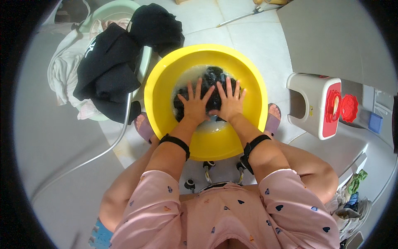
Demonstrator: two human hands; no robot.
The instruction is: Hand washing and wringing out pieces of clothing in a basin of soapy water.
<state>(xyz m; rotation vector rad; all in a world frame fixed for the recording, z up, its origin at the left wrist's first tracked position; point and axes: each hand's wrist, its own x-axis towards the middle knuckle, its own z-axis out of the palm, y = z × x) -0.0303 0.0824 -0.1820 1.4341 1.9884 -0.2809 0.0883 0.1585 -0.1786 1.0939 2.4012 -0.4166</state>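
A round yellow basin [205, 152] stands on the floor between my feet. Inside it, dark wet cloth [214, 74] lies in cloudy, soapy water [189, 74]. My left hand [196, 105] is palm down over the left part of the cloth, fingers spread. Beside it, my right hand [230, 102] is spread in the same way over the right part. Neither hand has its fingers closed on the cloth. Whether the palms press on it or hover just above is hidden beneath them.
At the left, a pale green tub [146, 62] is heaped with black garments [108, 71] and white cloth [65, 68]. A grey hose [119, 133] runs past it. A white box [311, 102] with a red lid [349, 107] is at right. A stick [238, 20] lies at the back.
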